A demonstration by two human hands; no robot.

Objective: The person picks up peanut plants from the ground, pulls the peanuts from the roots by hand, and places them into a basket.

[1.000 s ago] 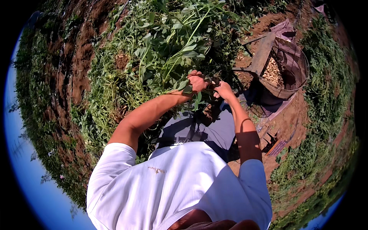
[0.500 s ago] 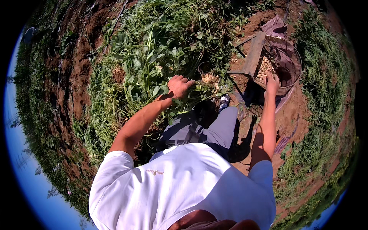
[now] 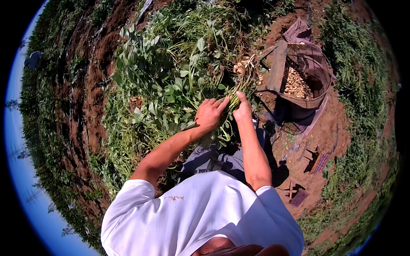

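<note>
A bunch of green peanut plants (image 3: 232,97) is in front of me, its roots and a cluster of pale peanuts (image 3: 243,67) pointing away from me. My left hand (image 3: 208,114) is closed around the stems from the left. Close beside it, my right hand (image 3: 243,110) grips the same stems, its thumb raised along them. Leaves hide part of the fingers of both hands. To the right of the bunch stands a round wire-mesh basket (image 3: 325,91) with loose peanuts (image 3: 297,84) inside. A wooden board (image 3: 278,64) is fixed across its near-left rim.
A heap of leafy peanut plants (image 3: 149,85) spreads to the left and ahead. Purple-brown cloth (image 3: 299,30) hangs over the basket's far side. On bare reddish soil (image 3: 322,132) at the right lie a flat perforated piece (image 3: 320,163) and a small dark plate (image 3: 299,197).
My right hand has left the basket and come left onto the plant stems beside my left hand. The root end with its peanuts has swung farther away from me.
</note>
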